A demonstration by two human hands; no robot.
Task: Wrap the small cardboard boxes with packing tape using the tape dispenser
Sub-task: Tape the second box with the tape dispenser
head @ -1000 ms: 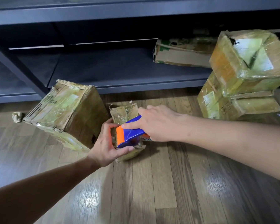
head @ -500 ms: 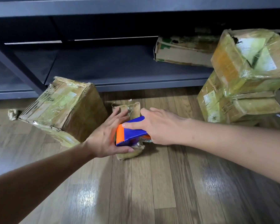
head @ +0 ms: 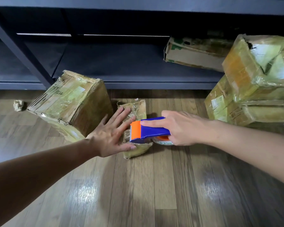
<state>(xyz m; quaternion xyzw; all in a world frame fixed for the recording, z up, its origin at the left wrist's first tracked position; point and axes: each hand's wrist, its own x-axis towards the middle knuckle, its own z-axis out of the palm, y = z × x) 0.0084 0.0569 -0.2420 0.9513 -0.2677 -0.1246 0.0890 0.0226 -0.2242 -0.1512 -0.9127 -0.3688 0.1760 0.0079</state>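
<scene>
Orange plastic marks the cutter end of the dispenser (head: 147, 130). It points left, and the tool lies crosswise over the small box (head: 138, 108) on the floor (head: 154, 185). That box sits mid-floor, just right of the big box (head: 72, 104) and well left of the stack (head: 252, 82). Its long axis runs near to far, so the dispenser crosses it at about a right angle.

The right hand (head: 182, 128) grips the blue body from the right. Its fingers are curled round the body, with the forefinger laid straight along the top toward the cutter. The roll (head: 162, 142) shows under that hand, just off the box's right edge.

The left hand (head: 111, 135) comes in from the left, flat and spread, and holds nothing. Its fingers lie straight over the box's left side and top, and the thumb touches the near corner. It looks to be steadying the box rather than gripping it.

From where I stand, the next move turns on one relation: the toothed edge sits just beside the left fingers and faces them. Any pull of tape leftward across the short way would run straight into that hand. Either the palm must shift toward the far end, or the dispenser must draw back to the right. The box is wrinkled and glossy with tape already, so I can't tell whether a fresh strip is stuck down.
</scene>
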